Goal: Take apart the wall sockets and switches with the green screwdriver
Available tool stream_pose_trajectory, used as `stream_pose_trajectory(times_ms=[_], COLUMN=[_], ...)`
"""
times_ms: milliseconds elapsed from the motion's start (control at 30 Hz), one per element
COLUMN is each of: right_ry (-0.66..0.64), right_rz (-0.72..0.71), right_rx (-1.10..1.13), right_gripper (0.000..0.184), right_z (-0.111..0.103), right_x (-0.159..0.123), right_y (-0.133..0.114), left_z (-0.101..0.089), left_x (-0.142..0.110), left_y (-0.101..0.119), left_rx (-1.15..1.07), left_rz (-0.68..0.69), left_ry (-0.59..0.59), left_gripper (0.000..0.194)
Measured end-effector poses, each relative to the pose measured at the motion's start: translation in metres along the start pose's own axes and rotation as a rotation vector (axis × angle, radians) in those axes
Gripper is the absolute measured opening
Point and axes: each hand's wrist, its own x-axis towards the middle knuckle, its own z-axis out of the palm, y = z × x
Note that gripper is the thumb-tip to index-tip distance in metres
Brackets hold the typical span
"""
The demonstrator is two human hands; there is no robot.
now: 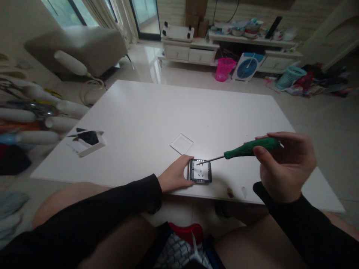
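Above the white table [182, 108], the right hand [288, 164] was curled around the green-handled screwdriver [252, 148], probably light and best gripped there. The left hand [175, 173], thumb and fingers parted, held the socket [201, 172] at the near edge; it looked stiff, safest taken by its rim.

No text, label, brand, number or sign is legible. Clock positions refer to the view centre. Socket [204, 173], 5 o'clock: small pale marks along the dark edges, too small to read. Screwdriver [249, 148], 3 o'clock: no readable marking. Fan [248, 68], 2 o'clock, and cartons [194, 8], 12 o'clock: no readable lettering.
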Motion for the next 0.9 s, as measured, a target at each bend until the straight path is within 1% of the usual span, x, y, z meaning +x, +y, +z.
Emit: stream_pose_trajectory(times_ms=[100, 200, 367, 467, 600, 700, 900], right_ry=[-0.011, -0.017, -0.024, -0.095, -0.184, -0.215, -0.235], right_rz=[-0.061, -0.131, -0.137, -0.178, -0.22, -0.233, -0.233], right_rx=[-0.005, -0.024, -0.048, -0.051, -0.042, -0.056, -0.035], right_gripper=[0.041, 0.039, 0.037, 0.041, 0.049, 0.054, 0.057], right_z=[0.001, 0.003, 0.004, 0.004, 0.004, 0.003, 0.002], right_x=[-0.002, -0.005, -0.012, -0.016, -0.02, -0.023, -0.024], right_y=[-0.005, -0.008, -0.011, -0.015, -0.02, -0.021, -0.019], left_z=[-0.001, -0.001, 0.002, 0.003, 0.004, 0.005, 0.005], left_x=[0.001, 0.001, 0.001, 0.002, 0.002, 0.003, 0.003], left_y=[0.001, 0.002, 0.001, 0.002, 0.002, 0.0, 0.0], left_rx=[0.017, 0.022, 0.043, 0.063, 0.056, 0.053, 0.052], left_rz=[0.055, 0.13, 0.2, 0.211, 0.186, 0.184, 0.212], left_ry=[0.002, 0.009, 0.036, 0.051, 0.052, 0.052, 0.065], left_gripper=[0.08, 0.079, 0.079, 0.079, 0.077, 0.077, 0.079])
